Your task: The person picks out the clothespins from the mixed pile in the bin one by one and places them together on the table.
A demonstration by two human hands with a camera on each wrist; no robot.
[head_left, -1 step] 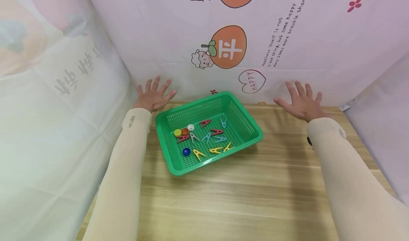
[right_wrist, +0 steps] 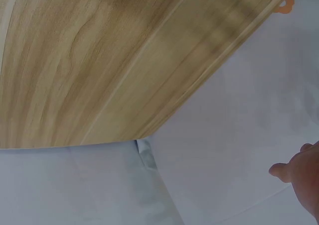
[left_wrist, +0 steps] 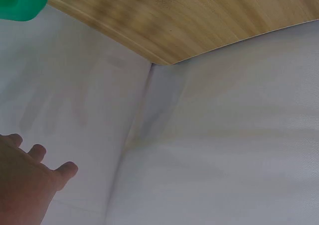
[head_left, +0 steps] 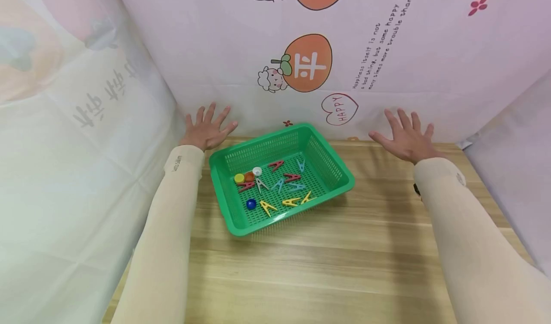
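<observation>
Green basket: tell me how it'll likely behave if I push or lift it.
The green basket is probably light for its size, given its thin, slotted walls. Being broad and low, it would likely slide rather than tip. The loose clothespins and blue cap inside may shift if it tilts.

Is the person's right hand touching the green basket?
Apart: the head view shows a strip of wooden table between the right hand and the green basket.

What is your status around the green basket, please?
Left grip and right grip spread, empty. Green basket on table, clothespins and caps inside. Nothing covering it.
</observation>
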